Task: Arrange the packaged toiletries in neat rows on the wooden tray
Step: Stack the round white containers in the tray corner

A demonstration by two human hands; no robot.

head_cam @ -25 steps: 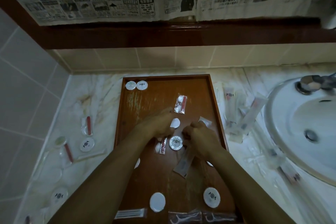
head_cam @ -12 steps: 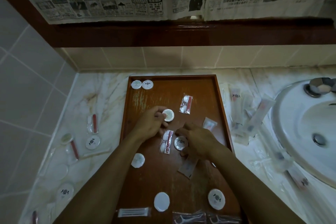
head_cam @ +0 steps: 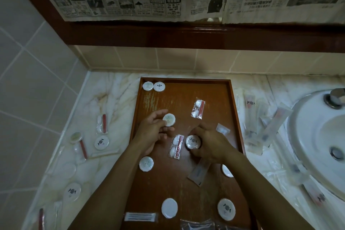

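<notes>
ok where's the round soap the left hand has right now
In the head view, the round soap sits at the left hand's fingertips over the wooden tray's left-centre, below the two round soaps in its far-left corner.

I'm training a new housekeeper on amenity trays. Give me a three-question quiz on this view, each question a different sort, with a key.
1. True or false: two round soap packets sit side by side in the far left corner of the wooden tray.
2. Which hand holds a round packet with a dark emblem facing up? A) left hand B) right hand
3. Fill in: the clear packet with a red stick and white pads lies ___ the two hands.

Key: 1 true; 2 B; 3 between
</notes>
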